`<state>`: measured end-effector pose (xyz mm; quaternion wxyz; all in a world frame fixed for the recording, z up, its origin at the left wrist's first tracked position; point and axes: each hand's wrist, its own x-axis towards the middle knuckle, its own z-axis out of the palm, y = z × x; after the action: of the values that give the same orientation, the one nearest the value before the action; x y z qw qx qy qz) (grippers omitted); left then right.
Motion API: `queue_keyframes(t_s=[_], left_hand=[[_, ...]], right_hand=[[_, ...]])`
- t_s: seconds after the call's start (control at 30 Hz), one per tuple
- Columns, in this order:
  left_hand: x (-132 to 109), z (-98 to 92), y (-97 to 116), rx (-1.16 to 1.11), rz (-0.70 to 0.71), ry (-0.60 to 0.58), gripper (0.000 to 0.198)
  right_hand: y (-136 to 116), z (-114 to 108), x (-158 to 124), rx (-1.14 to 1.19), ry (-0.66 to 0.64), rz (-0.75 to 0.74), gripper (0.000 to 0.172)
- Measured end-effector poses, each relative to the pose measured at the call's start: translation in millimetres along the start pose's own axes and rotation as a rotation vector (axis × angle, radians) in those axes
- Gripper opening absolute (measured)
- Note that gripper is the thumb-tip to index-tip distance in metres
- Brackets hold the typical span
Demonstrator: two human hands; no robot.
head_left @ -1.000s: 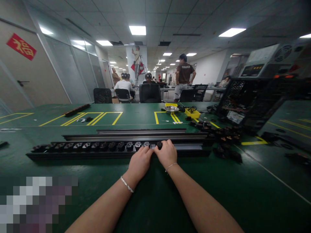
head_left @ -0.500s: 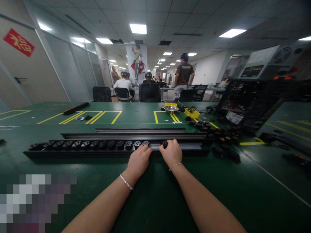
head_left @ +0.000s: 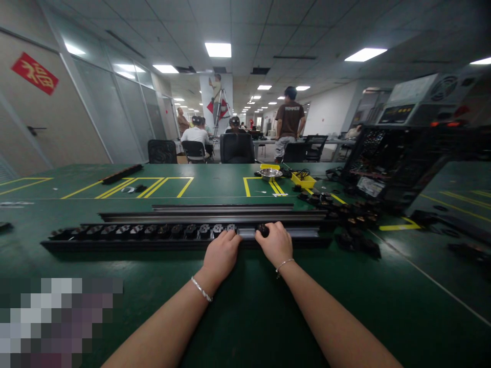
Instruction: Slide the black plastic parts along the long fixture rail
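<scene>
A long black channel rail (head_left: 153,246) lies across the green table before me, with a row of small black socket-like modules (head_left: 164,230) seated along its left part. My left hand (head_left: 221,253) grips the rail's near edge beside the last module in the row, its fingers curled and partly hidden. My right hand (head_left: 276,244) pinches a small round-looking black module (head_left: 263,230) at the rail's bare stretch, a short gap right of the row. Whether that module touches the channel floor I cannot tell.
Two more rails (head_left: 215,216) lie just behind. Loose black modules (head_left: 356,214) are heaped on the right, near an open computer case (head_left: 378,163). A metal bowl (head_left: 270,174) and a yellow tray (head_left: 304,181) stand further back. Several people are in the room beyond.
My right hand has shifted slightly to the right with the black module, widening the gap from my left hand. The left hand stays on the rail.
</scene>
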<state>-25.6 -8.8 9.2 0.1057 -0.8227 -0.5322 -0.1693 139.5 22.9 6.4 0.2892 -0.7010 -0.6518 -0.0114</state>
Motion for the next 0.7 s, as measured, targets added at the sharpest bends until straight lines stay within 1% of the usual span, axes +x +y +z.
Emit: queue_keyframes(t_s=[0.07,0.27,0.5,0.7], left_hand=[[0.1,-0.1,0.1,0.002,0.001,0.002,0.024],[0.4,-0.8,0.2,0.012,-0.006,-0.013,0.023],[0.5,1.6,-0.7,0.012,0.002,0.014,0.022],[1.0,1.9,-0.4,0.016,0.002,0.009,0.023]], right_hand=[[3.3,-0.2,-0.2,0.018,-0.015,-0.019,0.029],[4.1,2.6,-3.3,0.023,0.049,-0.007,0.026],[2.8,3.3,-2.5,0.01,0.067,-0.005,0.026],[11.2,0.6,0.5,-0.002,0.078,0.008,0.025]])
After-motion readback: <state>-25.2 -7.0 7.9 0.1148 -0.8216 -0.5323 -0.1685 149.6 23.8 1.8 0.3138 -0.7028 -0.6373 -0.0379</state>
